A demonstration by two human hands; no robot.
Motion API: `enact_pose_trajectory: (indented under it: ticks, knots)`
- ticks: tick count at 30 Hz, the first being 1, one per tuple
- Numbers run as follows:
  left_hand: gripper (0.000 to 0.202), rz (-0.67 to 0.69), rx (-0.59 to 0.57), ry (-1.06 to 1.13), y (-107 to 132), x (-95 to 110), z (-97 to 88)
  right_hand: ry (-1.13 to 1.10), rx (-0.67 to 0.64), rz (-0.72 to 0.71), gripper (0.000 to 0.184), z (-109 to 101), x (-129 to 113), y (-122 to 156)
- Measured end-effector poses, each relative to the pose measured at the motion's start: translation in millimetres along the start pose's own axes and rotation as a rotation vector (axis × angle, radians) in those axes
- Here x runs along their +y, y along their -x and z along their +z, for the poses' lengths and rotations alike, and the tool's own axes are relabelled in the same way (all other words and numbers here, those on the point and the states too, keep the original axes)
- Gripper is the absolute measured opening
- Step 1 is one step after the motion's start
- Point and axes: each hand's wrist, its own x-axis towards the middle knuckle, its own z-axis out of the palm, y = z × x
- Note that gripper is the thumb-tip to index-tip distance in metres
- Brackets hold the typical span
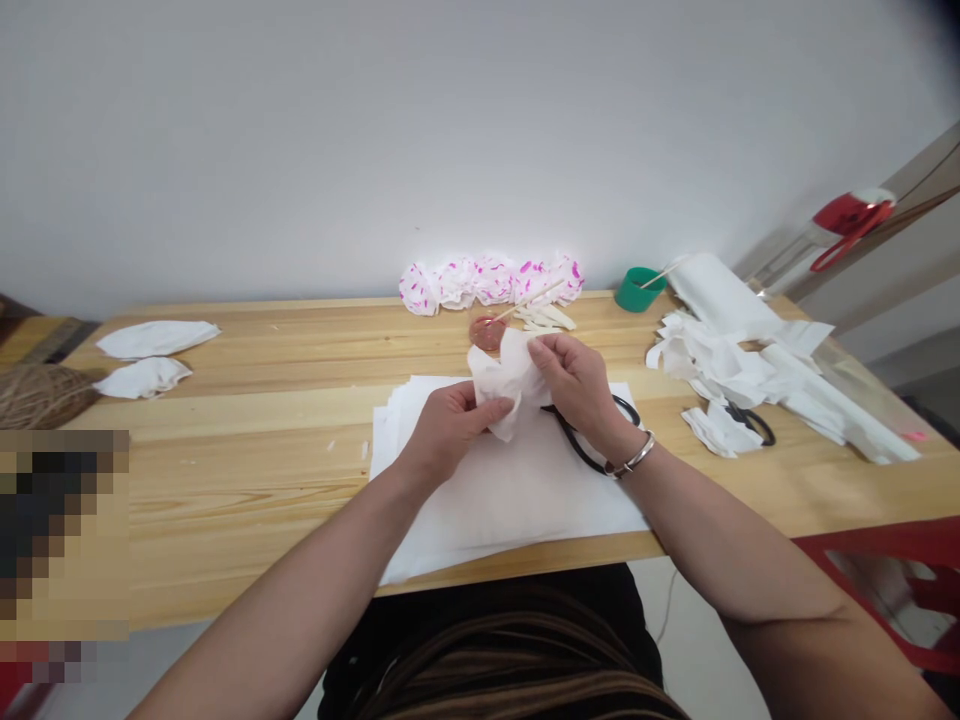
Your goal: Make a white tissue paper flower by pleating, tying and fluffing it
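Both hands meet above the near middle of the table. Left hand (452,432) pinches the lower left part of a thin white paper piece (501,372), thumb on top. Right hand (576,380) grips the same piece at its upper right, thumb and fingers closed on it. The paper is creased and ruffled, held up off the surface between the two hands. Silver bracelet (634,457) on the right wrist.

Below: a stack of white sheets (517,515), edges uneven, reaching close to the table's front edge. Black looped handles (576,443) lie on it, partly hidden by the right hand; look like scissors.

Just beyond the paper: a small round dish (487,331) with reddish contents, a thin stick (534,296) slanting over it. Pale strips (551,319) lie to its right. Behind, along the wall, a row of crumpled white puffs (493,280) marked with magenta.

Farther right: green cup (640,289) with a stick leaning out, white roll (721,297), heap of crumpled white paper (705,355), a second black handle (763,428) beside it. Red-topped clear bottle (851,218) near the far corner.

Far left on the wooden table (247,475): two white folded pieces (156,339), twine ball (46,395) next to them.
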Motion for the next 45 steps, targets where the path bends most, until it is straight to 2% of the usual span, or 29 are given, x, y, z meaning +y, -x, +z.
enact_pose_trajectory:
  ticks: [4, 8, 16, 24, 28, 30, 33, 35, 37, 40, 45]
  knots:
    - [0.03, 0.031, 0.077, 0.176, -5.6, -1.3, -2.2, -0.033, -0.063, 0.069, 0.043, -1.0, -4.3, 2.1]
    - [0.028, 0.022, 0.076, 0.232, -6.8, -0.1, -2.7, 0.063, -0.093, 0.022, 0.044, -0.7, -3.5, 2.7]
    - [0.028, 0.013, 0.151, 0.298, -7.8, 1.2, -3.8, 0.073, -0.02, -0.031, 0.035, 0.4, -1.7, 1.9]
    - [0.032, 0.056, 0.151, 0.387, -10.5, 4.2, -5.8, 0.075, 0.007, 0.025, 0.034, -2.3, 1.0, -2.3]
    - [0.032, 0.049, 0.152, 0.394, -9.7, 4.8, -4.9, 0.121, 0.023, 0.009, 0.031, -1.9, 3.0, -1.6]
    - [0.031, 0.047, 0.151, 0.384, -9.2, 4.5, -4.5, 0.177, 0.098, -0.108, 0.022, -2.0, 2.3, 0.6]
    - [0.032, 0.038, 0.11, 0.359, -7.9, 3.6, -3.7, 0.314, 0.171, -0.461, 0.015, -2.1, -0.8, 6.0]
    - [0.031, 0.024, 0.057, 0.352, -6.8, 2.9, -3.3, 0.409, 0.108, -0.673, 0.012, -1.4, -3.0, 10.2]
    - [0.029, 0.014, 0.004, 0.36, -5.8, 2.4, -3.0, 0.501, 0.016, -0.796, 0.011, 0.0, -4.4, 13.6]
    - [0.027, 0.003, -0.052, 0.394, -5.1, 2.0, -2.8, 0.587, -0.064, -0.863, 0.012, 2.6, -4.1, 16.0]
    - [0.03, -0.033, -0.133, 0.461, -4.9, 1.1, -3.0, 0.63, -0.064, -0.867, 0.014, 4.4, -1.5, 13.9]
